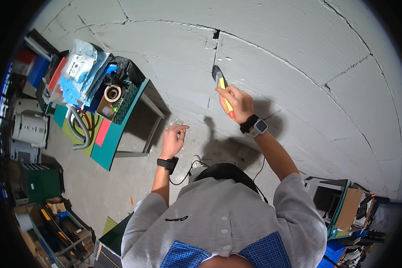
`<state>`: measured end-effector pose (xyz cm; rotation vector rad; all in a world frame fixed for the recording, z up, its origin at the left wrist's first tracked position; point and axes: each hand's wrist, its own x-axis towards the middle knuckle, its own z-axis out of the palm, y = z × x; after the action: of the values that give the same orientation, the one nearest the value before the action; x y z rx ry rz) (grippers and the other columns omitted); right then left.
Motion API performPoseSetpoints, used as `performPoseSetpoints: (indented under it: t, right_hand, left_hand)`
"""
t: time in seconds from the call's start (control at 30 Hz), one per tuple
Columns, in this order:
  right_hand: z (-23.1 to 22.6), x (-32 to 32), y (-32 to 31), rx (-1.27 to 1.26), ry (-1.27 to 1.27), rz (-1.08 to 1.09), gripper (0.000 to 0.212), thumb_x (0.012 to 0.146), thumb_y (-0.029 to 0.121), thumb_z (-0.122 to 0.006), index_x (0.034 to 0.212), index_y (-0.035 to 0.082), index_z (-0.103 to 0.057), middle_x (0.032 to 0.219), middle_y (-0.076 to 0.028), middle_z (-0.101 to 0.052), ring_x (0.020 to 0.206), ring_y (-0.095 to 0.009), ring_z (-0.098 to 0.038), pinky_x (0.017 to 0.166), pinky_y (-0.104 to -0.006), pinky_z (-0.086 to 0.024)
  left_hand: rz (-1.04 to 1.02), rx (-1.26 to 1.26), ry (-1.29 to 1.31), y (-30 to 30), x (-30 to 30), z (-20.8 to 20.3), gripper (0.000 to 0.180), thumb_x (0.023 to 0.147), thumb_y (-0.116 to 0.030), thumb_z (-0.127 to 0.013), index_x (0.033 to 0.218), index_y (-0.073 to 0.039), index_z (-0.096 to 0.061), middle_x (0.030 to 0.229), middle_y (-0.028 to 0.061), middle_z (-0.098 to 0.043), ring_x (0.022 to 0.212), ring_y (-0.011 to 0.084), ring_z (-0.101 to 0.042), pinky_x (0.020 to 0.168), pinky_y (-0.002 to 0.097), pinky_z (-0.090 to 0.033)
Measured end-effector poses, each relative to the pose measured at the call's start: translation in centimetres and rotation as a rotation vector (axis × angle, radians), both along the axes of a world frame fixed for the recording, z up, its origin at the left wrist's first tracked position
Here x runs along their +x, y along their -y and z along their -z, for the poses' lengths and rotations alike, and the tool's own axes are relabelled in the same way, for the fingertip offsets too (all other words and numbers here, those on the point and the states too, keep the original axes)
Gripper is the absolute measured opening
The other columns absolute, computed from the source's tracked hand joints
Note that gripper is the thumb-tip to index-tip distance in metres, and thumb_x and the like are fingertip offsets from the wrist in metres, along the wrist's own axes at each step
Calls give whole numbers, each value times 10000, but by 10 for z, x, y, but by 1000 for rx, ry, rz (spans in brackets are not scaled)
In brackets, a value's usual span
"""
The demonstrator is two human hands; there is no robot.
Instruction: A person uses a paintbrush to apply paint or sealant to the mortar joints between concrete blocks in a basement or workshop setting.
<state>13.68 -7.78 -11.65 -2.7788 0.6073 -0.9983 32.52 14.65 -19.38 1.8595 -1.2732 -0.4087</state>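
Note:
My right hand (237, 103) is closed round the yellow, red-ended handle of a paintbrush (222, 85). Its dark head meets the pale block wall (272, 67) beside a vertical joint, just below a small dark hole (216, 34). Whether the bristles press on the wall or only hover close, I cannot tell. Lower and to the left, my left hand (173, 139) hangs in the air with nothing in it, its fingers loosely bent and partly apart. A watch sits on my right wrist and a dark band on my left.
A green-topped table (120, 138) at the left carries blue packets (82, 76), a box with a tape roll (113, 93) and a grey hose (77, 129). Crates of tools (60, 228) stand lower left, a loaded shelf (344, 210) lower right. A cable (179, 182) crosses near my feet.

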Motion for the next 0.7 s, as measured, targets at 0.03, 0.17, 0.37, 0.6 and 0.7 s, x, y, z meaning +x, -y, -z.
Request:
performPoseSetpoints:
  t: [0.03,0.17,0.37,0.6,0.7]
  right_hand:
    - [1,2,2,5,-12,24,358,836,106,-684,1180,199,-720,926,-4,-641,809,-238,-688,662,-365,-549]
    - [-3,-7,3,40,-51,79,349,844,116,-669,1181,195,-713,915,-6,-634,854,-235,-689,686,-364,-551]
    - [-6,-33,-11,137,8,104,355,828,146,-695,1180,182,-709,936,-9,-630,849,-233,-680,698,-373,-549]
    - [-10,12,-9,-25,30,53,361,815,75,-726,1158,184,-729,929,-4,-633,817,-219,-680,649,-347,-546]
    - [-9,9,-4,-59,6,89,354,792,59,-730,1124,181,-737,905,-8,-627,805,-217,-676,645,-356,-545]
  left_hand:
    - [3,15,6,0,1,-2,177,942,-68,-649,1060,-72,-780,906,154,-697,759,282,-673,642,374,-501]
    - [18,5,-10,3,5,3,180,941,-63,-645,1058,-77,-781,899,152,-692,759,282,-672,637,378,-496]
    - [35,21,-23,10,3,1,181,941,-61,-640,1059,-68,-777,934,151,-707,779,291,-684,653,376,-512]
    - [109,30,7,19,-5,-2,185,941,-55,-637,1063,-62,-776,951,152,-715,790,292,-693,674,374,-526]
    - [99,35,-21,20,-6,-6,186,940,-48,-640,1066,-62,-776,951,150,-715,788,294,-689,680,373,-526]
